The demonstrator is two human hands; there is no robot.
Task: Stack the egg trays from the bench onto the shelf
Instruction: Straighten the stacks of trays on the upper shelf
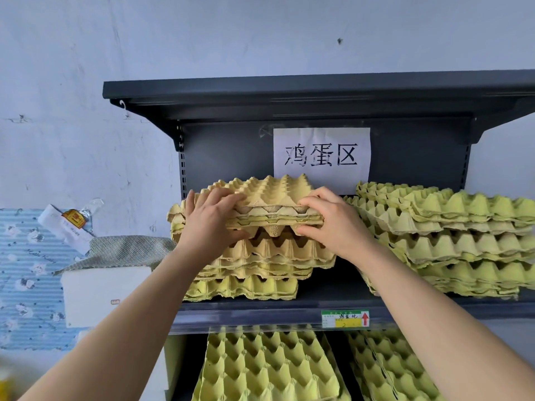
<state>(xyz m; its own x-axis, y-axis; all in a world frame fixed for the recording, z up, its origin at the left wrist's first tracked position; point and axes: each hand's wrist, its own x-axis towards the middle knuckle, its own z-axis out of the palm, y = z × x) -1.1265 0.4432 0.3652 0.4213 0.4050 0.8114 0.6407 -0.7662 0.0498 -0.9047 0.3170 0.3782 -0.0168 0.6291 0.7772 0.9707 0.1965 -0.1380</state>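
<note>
Head view: both hands are up at the shelf (pixel 260 314), mid-placement. Left hand (pixel 211 224) and right hand (pixel 333 224) each clamp one end of a bundle of egg trays (pixel 275 209), fingers curled over the top, thumbs under the front edge. The bundle sits on or just above the left stack (pixel 260 261), tilted w/ its back edge higher. Can't tell if its weight is fully down.

Progress, as a judgement: well along. The shelf already carries plenty of trays and this bundle looks nearly seated, so only release + squaring-up are left for it. The bench isn't in frame, so the no. of trays left there is unknown.

Counts:
- 2 hands, both on the bundle.
- Bundle: approx. 3–4 nested trays, edges too tight to be sure.
- 2 stacks on the shelf: left stack tan over yellow-green; right stack (pixel 448 235) yellow-green, leaning, w/ a bare gap between them. Trays per stack are too nested to count.
- Lower trays (pixel 269 366) below the shelf: 2 piles. Can't tell if that level is the bench.
- 1 paper sign (pixel 321 154) on the back panel and 1 price tag (pixel 344 318) on the shelf lip.
- Left of the shelf: 1 white box (pixel 101 290) w/ 1 cloth (pixel 124 250) on top.
</note>
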